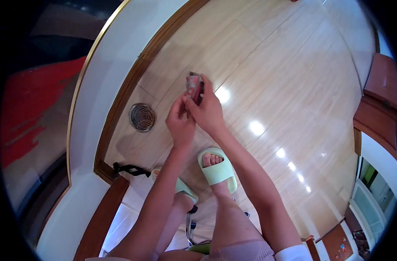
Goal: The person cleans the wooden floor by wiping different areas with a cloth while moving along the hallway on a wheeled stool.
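Both of my hands are together in the upper middle of the head view, above the tiled floor. Between them is a small crinkled packet [192, 81] that looks like clear plastic, with pink and dark red parts; its kind is unclear. My right hand [208, 109] has its fingers wrapped round the packet's right side, thumb across the near end. At that lower end, my left hand [181, 117] pinches the packet with bent fingers. The palms hide part of it.
A round mosquito-coil-like metal piece [142, 117] lies on the floor [276, 87] by the wooden skirting. Below it is a black strap [131, 169]. My feet wear pale green slippers [219, 173]. Wooden furniture [378, 115] stands at the right.
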{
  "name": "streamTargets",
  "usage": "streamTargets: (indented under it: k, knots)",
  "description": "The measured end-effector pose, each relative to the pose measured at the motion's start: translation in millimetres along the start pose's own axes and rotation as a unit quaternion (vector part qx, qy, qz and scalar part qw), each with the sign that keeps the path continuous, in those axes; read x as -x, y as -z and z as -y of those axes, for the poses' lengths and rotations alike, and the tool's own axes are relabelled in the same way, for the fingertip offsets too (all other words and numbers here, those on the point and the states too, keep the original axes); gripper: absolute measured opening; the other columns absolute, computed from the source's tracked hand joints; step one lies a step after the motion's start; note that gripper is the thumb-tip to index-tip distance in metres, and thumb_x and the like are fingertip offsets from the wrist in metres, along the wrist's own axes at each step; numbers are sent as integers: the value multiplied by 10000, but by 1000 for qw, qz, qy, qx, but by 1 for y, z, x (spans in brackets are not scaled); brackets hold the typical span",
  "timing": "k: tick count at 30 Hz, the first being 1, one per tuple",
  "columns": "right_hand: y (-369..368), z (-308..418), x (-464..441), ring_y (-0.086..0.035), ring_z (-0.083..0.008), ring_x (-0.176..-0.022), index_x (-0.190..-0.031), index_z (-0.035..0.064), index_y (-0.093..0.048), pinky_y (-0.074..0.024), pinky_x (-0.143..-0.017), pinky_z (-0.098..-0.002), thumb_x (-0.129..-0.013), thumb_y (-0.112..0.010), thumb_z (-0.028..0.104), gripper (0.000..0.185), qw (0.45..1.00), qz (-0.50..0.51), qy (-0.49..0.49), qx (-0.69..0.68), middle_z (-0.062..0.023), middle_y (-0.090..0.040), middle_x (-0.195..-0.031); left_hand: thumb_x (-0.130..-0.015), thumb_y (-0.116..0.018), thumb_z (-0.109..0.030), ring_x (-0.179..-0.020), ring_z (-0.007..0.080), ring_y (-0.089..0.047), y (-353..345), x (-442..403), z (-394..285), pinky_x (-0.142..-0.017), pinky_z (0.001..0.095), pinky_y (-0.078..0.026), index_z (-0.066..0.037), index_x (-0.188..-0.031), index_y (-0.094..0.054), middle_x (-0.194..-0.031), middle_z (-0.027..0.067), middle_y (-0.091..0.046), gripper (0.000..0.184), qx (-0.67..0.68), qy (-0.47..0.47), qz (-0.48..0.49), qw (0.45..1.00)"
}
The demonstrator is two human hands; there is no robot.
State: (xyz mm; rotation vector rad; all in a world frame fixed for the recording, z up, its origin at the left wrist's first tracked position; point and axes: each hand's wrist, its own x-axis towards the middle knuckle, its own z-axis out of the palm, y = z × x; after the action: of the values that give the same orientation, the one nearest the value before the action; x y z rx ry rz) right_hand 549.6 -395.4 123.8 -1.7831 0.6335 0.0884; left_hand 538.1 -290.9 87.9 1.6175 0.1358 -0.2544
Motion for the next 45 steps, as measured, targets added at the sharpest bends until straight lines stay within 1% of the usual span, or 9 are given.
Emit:
streamTargets:
  k: [4,13,24,28,31,34,37,39,45]
  knots:
    - [-38,5,-39,-673,-390,-1005,-1493,85,-337,-542,-805,-465,-917,-633,287,678,995,78,-59,-10,-253,-648,-1197,-923,-592,9,-1254,211,-530,22,-8,3,-1028,342,-452,9,-1392,-445,-1354,153,-559,492,130,-45,-55,989]
    - [-29,-56,-96,-618,-354,-1025,-1334,155,-546,-549,-822,-474,-921,-549,189,415,918,-102,188,335,-158,-586,-1197,-716,-834,-222,-1409,476,-335,18,-29,24,-1133,562,-331,10,-1481,-353,-1501,319,-338,934,-616,-125,173,759]
    - [236,-189,55,-568,-322,-1224,-1389,265,-582,-513,-962,-394,-867,-574,30,572,838,-388,-108,368,-149,-530,-1403,-581,-895,-314,-1433,530,-252,-5,-20,20,-1152,555,-298,40,-1493,-320,-1514,385,-255,1135,-681,-70,201,700]
    - [117,-127,35,-624,-325,-1071,-1324,142,-618,-536,-847,-448,-862,-566,28,479,898,-307,136,285,-151,-605,-1197,-665,-859,-293,-1404,556,-282,-12,-22,5,-1077,587,-419,4,-1499,-342,-1524,363,-246,1025,-708,-21,223,670]
    - [29,-44,17,-582,-362,-1093,-1250,129,-624,-508,-887,-495,-893,-538,159,369,986,-42,-156,-39,-181,-598,-1262,-676,-856,-252,-1396,564,-286,24,-38,81,-1130,541,-375,6,-1495,-343,-1498,374,-276,1000,-671,-231,189,679]
    - [-4,-113,12,-613,-317,-1068,-1279,179,-611,-520,-863,-425,-922,-582,292,376,920,-62,169,347,-136,-606,-1202,-641,-888,-257,-1387,575,-287,12,-31,45,-1168,507,-327,16,-1491,-334,-1478,387,-288,1051,-677,-128,219,691]
    - [77,-127,39,-603,-320,-1026,-1225,177,-656,-518,-839,-416,-917,-613,242,317,987,-144,-63,12,-105,-629,-1142,-581,-924,-296,-1393,577,-277,4,-27,23,-1172,505,-317,23,-1496,-312,-1483,398,-268,1146,-687,-118,229,680]
    - [125,-194,73,-598,-317,-1072,-1191,193,-682,-523,-845,-422,-864,-648,90,344,898,-274,84,334,-99,-642,-1169,-575,-928,-311,-1400,575,-268,1,-25,21,-1176,499,-312,24,-1500,-303,-1489,400,-257,1165,-695,-103,223,676]
    - [231,-232,166,-604,-327,-1142,-1223,169,-694,-509,-946,-386,-821,-603,5,443,814,-432,-110,373,-128,-638,-1229,-548,-941,-325,-1403,579,-262,-1,-25,18,-1181,491,-305,26,-1504,-302,-1497,401,-251,1202,-695,-87,216,680]
